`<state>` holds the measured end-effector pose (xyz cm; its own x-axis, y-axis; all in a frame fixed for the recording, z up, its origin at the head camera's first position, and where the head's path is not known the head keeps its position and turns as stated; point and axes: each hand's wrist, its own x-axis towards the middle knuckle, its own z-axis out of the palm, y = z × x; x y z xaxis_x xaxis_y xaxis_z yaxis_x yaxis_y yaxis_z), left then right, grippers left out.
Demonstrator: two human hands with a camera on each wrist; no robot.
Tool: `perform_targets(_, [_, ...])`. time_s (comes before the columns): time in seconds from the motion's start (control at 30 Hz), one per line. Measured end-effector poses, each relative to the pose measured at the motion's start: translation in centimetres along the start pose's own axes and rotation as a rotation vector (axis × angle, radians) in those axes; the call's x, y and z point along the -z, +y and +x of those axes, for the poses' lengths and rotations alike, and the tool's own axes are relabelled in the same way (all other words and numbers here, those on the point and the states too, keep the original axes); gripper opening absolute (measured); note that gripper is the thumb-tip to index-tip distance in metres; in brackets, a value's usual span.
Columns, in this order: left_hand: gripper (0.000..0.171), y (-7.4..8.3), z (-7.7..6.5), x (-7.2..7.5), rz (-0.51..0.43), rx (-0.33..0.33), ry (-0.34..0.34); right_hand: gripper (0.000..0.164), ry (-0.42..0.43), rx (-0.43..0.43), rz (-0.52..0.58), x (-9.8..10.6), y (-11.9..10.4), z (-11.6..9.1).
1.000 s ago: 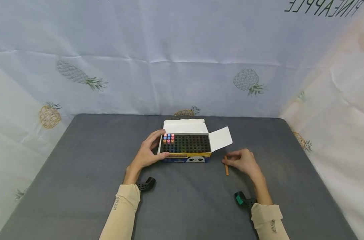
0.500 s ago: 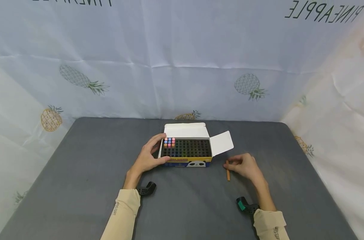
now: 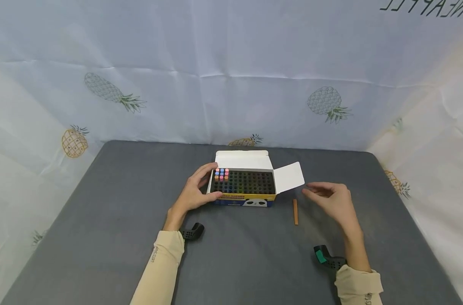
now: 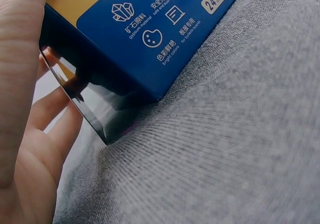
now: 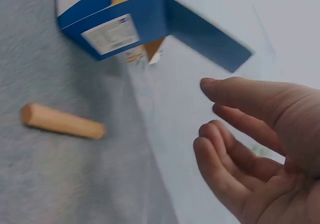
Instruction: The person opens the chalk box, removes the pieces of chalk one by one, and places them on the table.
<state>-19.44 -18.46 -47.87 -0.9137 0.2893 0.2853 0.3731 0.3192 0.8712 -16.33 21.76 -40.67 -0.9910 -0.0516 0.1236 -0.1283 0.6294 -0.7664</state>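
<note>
An open chalk box, blue and yellow with a panda face, stands toward the back of the table. My left hand grips its left end, thumb at the front and fingers behind. Inside, several pink, blue and orange chalk ends show in the back left of a dark holder full of round holes. To the right of the box, an orange chalk stick lies on the table. My right hand hovers just right of that stick, fingers apart and holding nothing, as the right wrist view also shows.
The box's white lid is raised at the back, and a white side flap sticks out to the right, close to the right fingertips. A grey cloth covers the table. Behind it hangs a pale pineapple-print curtain.
My right hand has let go of the orange chalk stick and moved up and right. The stick stays lying on the table. My left hand keeps its grip on the box.
</note>
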Motion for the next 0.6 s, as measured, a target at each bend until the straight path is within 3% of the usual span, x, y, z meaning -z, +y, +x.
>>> perform_targets(0.13, [0.08, 0.0, 0.2, 0.2, 0.004, 0.01, -0.002, 0.028, 0.072, 0.029, 0.111, 0.5, -1.2, -0.3])
perform_targets(0.33, [0.08, 0.0, 0.2, 0.1, -0.004, 0.014, -0.001, 0.027, 0.105, 0.085, 0.251, 0.4, -2.9, -0.5])
perform_targets(0.6, [0.08, 0.1, 0.3, 0.0, -0.011, 0.003, -0.006, 0.022, 0.09, 0.157, 0.285, -0.5, -5.2, 0.2])
